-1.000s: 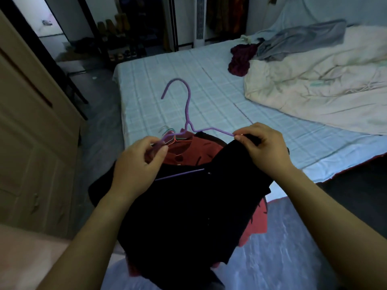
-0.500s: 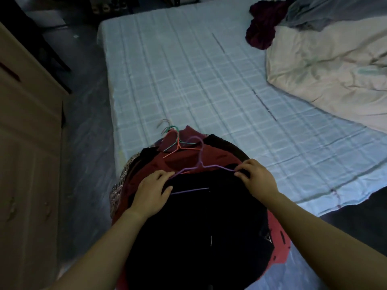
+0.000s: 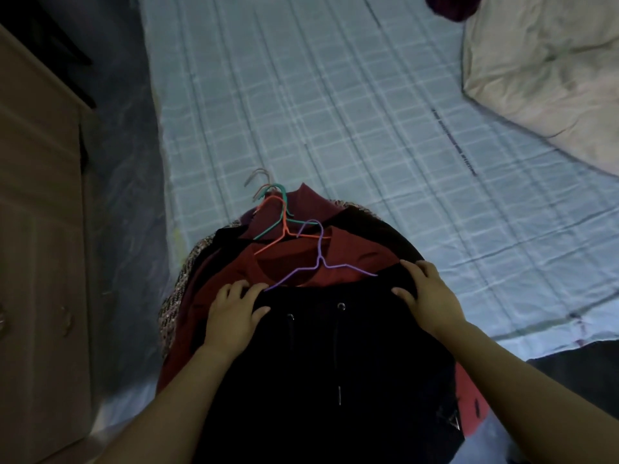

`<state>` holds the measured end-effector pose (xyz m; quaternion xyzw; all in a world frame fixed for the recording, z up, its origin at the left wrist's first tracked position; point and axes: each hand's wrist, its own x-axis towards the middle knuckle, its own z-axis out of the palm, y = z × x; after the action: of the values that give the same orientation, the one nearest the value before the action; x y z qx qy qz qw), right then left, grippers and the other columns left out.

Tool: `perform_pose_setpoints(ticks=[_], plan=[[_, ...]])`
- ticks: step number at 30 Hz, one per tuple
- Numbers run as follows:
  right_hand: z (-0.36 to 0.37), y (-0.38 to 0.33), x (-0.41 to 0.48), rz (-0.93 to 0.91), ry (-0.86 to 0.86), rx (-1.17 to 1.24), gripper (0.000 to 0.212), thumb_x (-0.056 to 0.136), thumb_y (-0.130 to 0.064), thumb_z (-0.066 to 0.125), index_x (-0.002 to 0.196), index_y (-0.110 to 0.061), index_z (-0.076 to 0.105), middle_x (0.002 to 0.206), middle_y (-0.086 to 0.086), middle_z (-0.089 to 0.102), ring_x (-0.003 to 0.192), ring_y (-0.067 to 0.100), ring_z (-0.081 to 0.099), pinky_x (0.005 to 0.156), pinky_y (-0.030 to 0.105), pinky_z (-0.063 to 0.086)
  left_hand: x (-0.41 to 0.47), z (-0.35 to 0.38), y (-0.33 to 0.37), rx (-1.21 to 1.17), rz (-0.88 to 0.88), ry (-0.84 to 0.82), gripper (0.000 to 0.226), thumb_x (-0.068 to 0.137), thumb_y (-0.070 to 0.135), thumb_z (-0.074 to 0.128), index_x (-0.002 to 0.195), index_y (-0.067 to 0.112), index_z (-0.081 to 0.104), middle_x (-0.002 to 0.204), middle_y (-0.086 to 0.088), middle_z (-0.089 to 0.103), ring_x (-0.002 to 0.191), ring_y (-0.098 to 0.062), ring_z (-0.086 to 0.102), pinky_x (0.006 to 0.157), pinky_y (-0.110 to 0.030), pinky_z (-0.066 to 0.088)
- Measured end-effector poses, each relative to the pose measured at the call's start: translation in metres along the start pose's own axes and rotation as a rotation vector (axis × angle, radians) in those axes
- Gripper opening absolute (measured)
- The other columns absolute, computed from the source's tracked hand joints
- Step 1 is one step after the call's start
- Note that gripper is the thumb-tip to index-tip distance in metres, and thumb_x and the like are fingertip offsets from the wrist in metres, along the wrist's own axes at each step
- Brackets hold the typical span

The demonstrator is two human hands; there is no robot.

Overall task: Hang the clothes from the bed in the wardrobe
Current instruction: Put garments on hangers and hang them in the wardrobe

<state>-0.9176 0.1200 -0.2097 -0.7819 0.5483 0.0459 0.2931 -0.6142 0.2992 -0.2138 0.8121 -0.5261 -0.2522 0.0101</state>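
Note:
A black garment [image 3: 328, 363] with drawstrings lies on a purple hanger [image 3: 319, 259], on top of a pile of clothes at the bed's near corner. My left hand [image 3: 234, 316] rests flat on the garment's upper left edge, fingers spread. My right hand [image 3: 427, 293] rests the same way on its upper right edge. Under it lie a red garment [image 3: 284, 259] and a speckled knit [image 3: 181, 286]. Orange [image 3: 279, 226], green [image 3: 283, 199] and pale [image 3: 258, 175] hanger hooks stick out beyond the pile. The wardrobe's inside is out of view.
The checked sheet of the bed [image 3: 301, 105] stretches ahead. A cream duvet [image 3: 552, 72] and a dark maroon garment [image 3: 449, 8] lie at the far right. A beige wooden cabinet [image 3: 37, 229] stands at the left, with a narrow strip of floor [image 3: 127, 182] between it and the bed.
The purple hanger with the black garment came down from mid-air onto the pile. Both hands went from pinching its shoulders to lying flat on it. My view tilted downward.

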Motion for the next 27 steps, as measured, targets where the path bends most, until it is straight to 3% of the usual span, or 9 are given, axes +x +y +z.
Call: perform_pose_setpoints(ticks=[2,5,8,10,14,17,23,27], plan=[[-0.001,0.002,0.003,-0.007,-0.016,-0.045,0.056,0.090,-0.039,0.056,0.140,-0.021,0.040,0.140,0.011,0.033,0.113,0.035,0.051,0.088,0.044,0.048,0.007,0.000,0.004,-0.014,-0.008,-0.031,0.044,0.093,0.046,0.045,0.130,0.022,0.049,0.124,-0.007,0.050,0.113,-0.032,0.041,0.085,-0.044,0.044],[-0.005,0.003,-0.007,-0.071,0.044,-0.033,0.046,0.089,-0.037,0.058,0.131,-0.019,0.052,0.130,0.014,0.041,0.104,0.035,0.055,0.081,0.043,0.050,0.004,-0.002,0.014,-0.132,0.042,-0.015,0.034,0.094,0.043,0.045,0.119,0.021,0.052,0.108,-0.002,0.051,0.100,-0.029,0.045,0.075,-0.044,0.045],[-0.013,0.010,-0.030,-0.120,0.135,0.043,0.037,0.089,-0.036,0.058,0.123,-0.022,0.059,0.121,0.010,0.048,0.093,0.029,0.058,0.071,0.034,0.048,-0.018,-0.007,0.031,-0.244,0.108,-0.007,0.050,0.091,0.060,0.034,0.113,0.020,0.054,0.097,0.001,0.054,0.088,-0.025,0.052,0.068,-0.038,0.042],[-0.021,0.020,-0.051,-0.118,0.177,0.108,0.035,0.089,-0.036,0.060,0.123,-0.027,0.060,0.117,0.004,0.051,0.092,0.022,0.058,0.070,0.028,0.045,-0.036,-0.011,0.049,-0.264,0.130,0.064,0.055,0.086,0.060,0.028,0.111,0.020,0.057,0.096,0.003,0.058,0.086,-0.022,0.057,0.064,-0.034,0.042],[-0.041,0.047,-0.099,-0.090,0.235,0.346,0.034,0.083,-0.030,0.069,0.116,-0.032,0.063,0.104,-0.005,0.057,0.095,0.010,0.057,0.079,0.008,0.037,-0.067,-0.026,0.096,-0.254,0.142,0.183,0.056,0.082,0.059,0.031,0.107,0.021,0.064,0.101,0.005,0.064,0.089,-0.017,0.060,0.061,-0.028,0.039],[-0.060,0.071,-0.136,-0.061,0.319,0.405,0.034,0.079,-0.029,0.072,0.112,-0.034,0.064,0.100,-0.005,0.061,0.091,0.006,0.057,0.080,0.009,0.038,-0.088,-0.031,0.137,-0.254,0.153,0.228,0.055,0.080,0.058,0.035,0.102,0.019,0.066,0.100,0.007,0.065,0.090,-0.017,0.060,0.064,-0.028,0.041],[-0.109,0.154,-0.220,-0.036,0.420,0.427,0.033,0.080,-0.026,0.072,0.113,-0.026,0.067,0.098,-0.011,0.062,0.090,-0.001,0.055,0.083,0.004,0.037,-0.122,-0.024,0.237,-0.230,0.292,0.241,0.027,0.084,0.041,0.058,0.098,0.019,0.067,0.097,0.011,0.063,0.094,-0.014,0.061,0.072,-0.028,0.041],[-0.142,0.231,-0.272,-0.016,0.531,0.439,0.034,0.077,-0.022,0.075,0.110,-0.023,0.069,0.098,-0.015,0.063,0.093,0.000,0.057,0.085,0.001,0.035,-0.144,-0.010,0.331,-0.183,0.435,0.258,0.039,0.082,0.052,0.042,0.095,0.023,0.065,0.093,0.012,0.063,0.086,-0.007,0.056,0.065,-0.022,0.039]])
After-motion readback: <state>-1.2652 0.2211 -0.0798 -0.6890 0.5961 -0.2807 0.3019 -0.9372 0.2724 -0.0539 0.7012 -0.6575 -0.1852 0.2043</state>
